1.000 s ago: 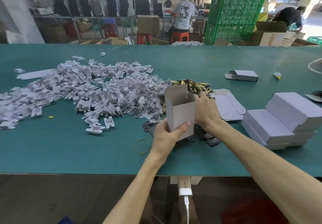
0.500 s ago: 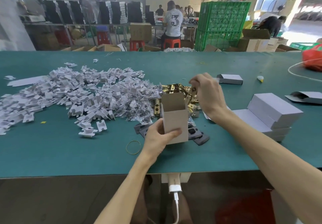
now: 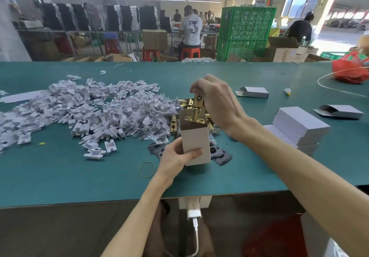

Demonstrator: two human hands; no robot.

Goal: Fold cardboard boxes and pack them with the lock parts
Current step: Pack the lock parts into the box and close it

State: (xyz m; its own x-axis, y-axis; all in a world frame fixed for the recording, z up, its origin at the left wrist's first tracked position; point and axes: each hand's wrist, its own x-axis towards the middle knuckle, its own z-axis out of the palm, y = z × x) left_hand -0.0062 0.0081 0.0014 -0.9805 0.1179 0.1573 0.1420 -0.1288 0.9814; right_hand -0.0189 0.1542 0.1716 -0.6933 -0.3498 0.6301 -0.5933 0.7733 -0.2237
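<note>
My left hand grips a small white cardboard box upright near the table's front middle, its top flap open. My right hand pinches a brass lock latch by its upper end, with the latch's lower plate inside the box's open mouth. Behind the box lies a heap of brass latches and small clear bags of screws. Dark flat plates lie under and beside the box.
A wide pile of white cardboard inserts covers the green table at left. Folded white boxes are stacked at right, two more lying farther back. A rubber band lies near my left wrist. People work beyond the table.
My right hand picked a brass latch out of the heap, lifted it above the box and lowered its end into the opening. The left hand kept holding the box.
</note>
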